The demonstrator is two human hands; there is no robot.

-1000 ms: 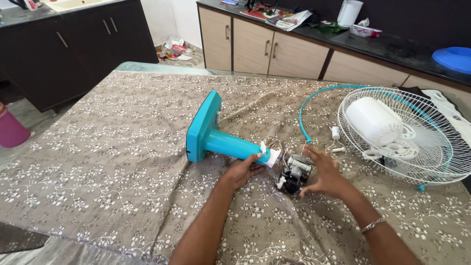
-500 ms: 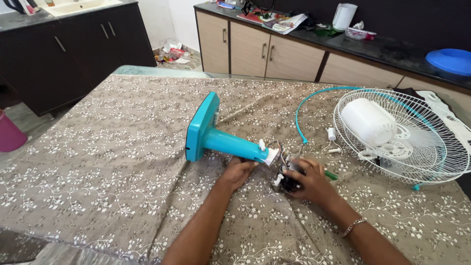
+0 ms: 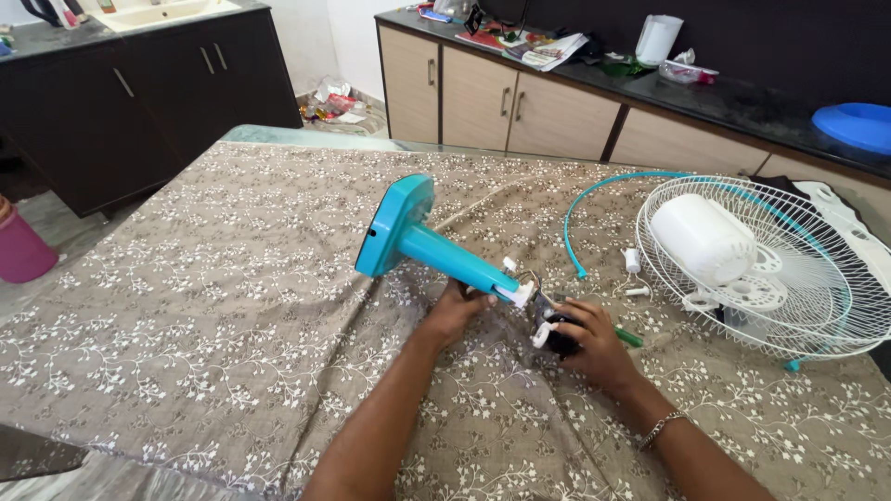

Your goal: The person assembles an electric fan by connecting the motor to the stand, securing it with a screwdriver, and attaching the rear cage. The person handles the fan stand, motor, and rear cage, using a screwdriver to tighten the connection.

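Stand lifted, motor gripped

At frame centre the left hand (image 3: 455,311) clasps the narrow end of the teal stand (image 3: 429,246), whose base has tipped up off the cloth (image 3: 204,306) since a moment ago. The right hand (image 3: 594,348), open and hovering before, now closes its fingers around the black motor (image 3: 555,332) just right of the stand's tip. White grille (image 3: 761,264) lies at right.
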